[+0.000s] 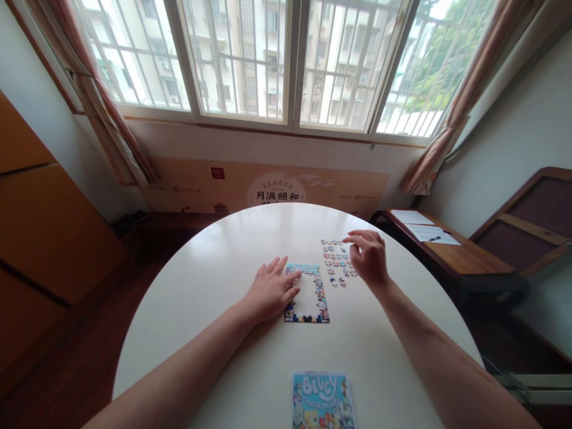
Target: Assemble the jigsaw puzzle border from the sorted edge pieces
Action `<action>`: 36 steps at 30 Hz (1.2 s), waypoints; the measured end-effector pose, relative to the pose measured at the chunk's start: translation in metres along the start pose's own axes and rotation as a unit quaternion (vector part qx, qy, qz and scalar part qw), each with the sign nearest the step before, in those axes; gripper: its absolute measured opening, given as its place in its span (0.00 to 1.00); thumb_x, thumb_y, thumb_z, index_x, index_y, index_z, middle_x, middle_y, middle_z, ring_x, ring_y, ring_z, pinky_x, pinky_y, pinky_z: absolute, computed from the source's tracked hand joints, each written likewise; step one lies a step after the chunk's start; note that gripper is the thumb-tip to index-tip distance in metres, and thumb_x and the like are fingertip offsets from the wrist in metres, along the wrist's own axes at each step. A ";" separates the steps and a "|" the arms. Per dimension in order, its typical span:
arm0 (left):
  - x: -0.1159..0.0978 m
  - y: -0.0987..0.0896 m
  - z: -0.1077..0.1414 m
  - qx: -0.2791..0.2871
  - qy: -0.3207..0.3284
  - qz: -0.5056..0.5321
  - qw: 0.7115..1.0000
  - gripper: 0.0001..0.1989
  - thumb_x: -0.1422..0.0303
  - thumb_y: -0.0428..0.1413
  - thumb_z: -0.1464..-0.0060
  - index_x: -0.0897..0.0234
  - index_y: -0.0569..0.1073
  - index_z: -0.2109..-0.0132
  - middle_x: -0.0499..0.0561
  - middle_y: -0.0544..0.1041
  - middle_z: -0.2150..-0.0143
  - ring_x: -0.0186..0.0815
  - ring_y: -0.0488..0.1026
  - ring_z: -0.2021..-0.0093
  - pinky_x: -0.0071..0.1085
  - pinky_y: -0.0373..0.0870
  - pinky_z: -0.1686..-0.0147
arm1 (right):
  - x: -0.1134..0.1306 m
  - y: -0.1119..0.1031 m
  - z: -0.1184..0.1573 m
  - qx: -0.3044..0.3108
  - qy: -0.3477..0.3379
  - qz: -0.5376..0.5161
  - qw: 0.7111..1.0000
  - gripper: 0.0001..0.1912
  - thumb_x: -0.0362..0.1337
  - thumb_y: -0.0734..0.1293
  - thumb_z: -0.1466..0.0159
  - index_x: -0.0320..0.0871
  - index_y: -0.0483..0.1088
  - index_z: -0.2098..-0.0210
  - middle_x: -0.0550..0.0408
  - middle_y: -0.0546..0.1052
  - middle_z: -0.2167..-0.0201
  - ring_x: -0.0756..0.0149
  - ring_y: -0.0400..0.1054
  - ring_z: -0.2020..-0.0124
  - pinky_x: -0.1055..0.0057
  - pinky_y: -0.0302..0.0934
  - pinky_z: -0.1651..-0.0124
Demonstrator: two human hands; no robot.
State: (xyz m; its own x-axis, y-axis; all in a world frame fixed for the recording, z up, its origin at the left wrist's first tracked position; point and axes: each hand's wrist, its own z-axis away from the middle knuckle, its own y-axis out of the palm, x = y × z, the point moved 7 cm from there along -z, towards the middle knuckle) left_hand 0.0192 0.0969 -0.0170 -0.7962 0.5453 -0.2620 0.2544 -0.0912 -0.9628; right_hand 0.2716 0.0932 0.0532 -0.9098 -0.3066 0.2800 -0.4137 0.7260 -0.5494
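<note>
A partly assembled puzzle [320, 302] lies on the white round table, its border joined around a bare white middle. My left hand [270, 290] rests at its left side, fingers spread, the fingertips over the left edge and upper part. Loose puzzle pieces [336, 259] lie in rough rows to the right of the border. My right hand [369, 255] hovers at the right side of these pieces, fingers bent, thumb side toward them; whether a piece is between the fingertips is too small to tell. A blue "Bluey" picture card [322, 399] lies nearer to me.
The round white table [179, 333] fills the middle. At the right stands a wooden bench [469, 253] with papers [431, 234] and a pen. Behind the table are a printed cardboard panel [187, 185] and barred windows; an orange cabinet [40, 208] is at the left.
</note>
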 end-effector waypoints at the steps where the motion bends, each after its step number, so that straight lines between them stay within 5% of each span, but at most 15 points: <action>1: 0.000 0.001 0.000 0.008 0.000 0.000 1.000 0.24 0.52 0.47 0.34 0.45 0.67 0.34 0.53 0.50 0.25 0.56 0.44 0.26 0.60 0.44 0.33 | -0.012 -0.005 -0.003 -0.010 0.016 0.013 1.000 0.17 0.25 0.61 0.41 0.46 0.80 0.67 0.52 0.80 0.57 0.56 0.68 0.51 0.58 0.57 0.42; 3: 0.000 0.003 0.000 0.020 -0.002 -0.004 1.000 0.25 0.52 0.45 0.34 0.46 0.66 0.34 0.54 0.49 0.25 0.56 0.43 0.26 0.61 0.42 0.33 | -0.034 -0.011 -0.006 -0.010 0.052 0.043 0.998 0.17 0.25 0.60 0.40 0.44 0.81 0.67 0.51 0.80 0.56 0.56 0.68 0.50 0.59 0.57 0.42; 7: 0.003 0.006 -0.001 0.026 -0.001 -0.005 1.000 0.25 0.52 0.45 0.33 0.46 0.65 0.33 0.54 0.50 0.25 0.56 0.43 0.26 0.61 0.42 0.33 | -0.061 0.003 -0.007 0.113 0.084 0.073 0.987 0.18 0.26 0.59 0.39 0.43 0.81 0.66 0.51 0.81 0.59 0.58 0.71 0.54 0.63 0.60 0.44; 14: 0.005 0.006 0.000 0.029 0.003 -0.006 1.000 0.25 0.51 0.45 0.33 0.45 0.64 0.32 0.53 0.49 0.25 0.55 0.44 0.26 0.60 0.41 0.33 | -0.060 0.032 0.005 0.235 0.053 0.065 0.968 0.16 0.27 0.62 0.41 0.46 0.81 0.67 0.55 0.81 0.62 0.63 0.74 0.59 0.69 0.64 0.50; 36: 0.004 0.008 0.001 0.064 0.003 -0.030 0.997 0.29 0.50 0.41 0.33 0.50 0.59 0.29 0.57 0.47 0.25 0.53 0.42 0.26 0.58 0.40 0.32 | -0.070 0.051 0.021 0.293 0.111 0.066 0.947 0.20 0.28 0.61 0.38 0.51 0.80 0.54 0.56 0.80 0.52 0.65 0.74 0.55 0.72 0.65 0.52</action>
State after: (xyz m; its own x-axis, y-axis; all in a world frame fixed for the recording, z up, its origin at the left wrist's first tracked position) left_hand 0.0179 0.0977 -0.0258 -0.8044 0.5581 -0.2038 0.1340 -0.1638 -0.9774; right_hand 0.3135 0.1389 -0.0113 -0.9521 -0.0527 0.3013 -0.3043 0.2619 -0.9159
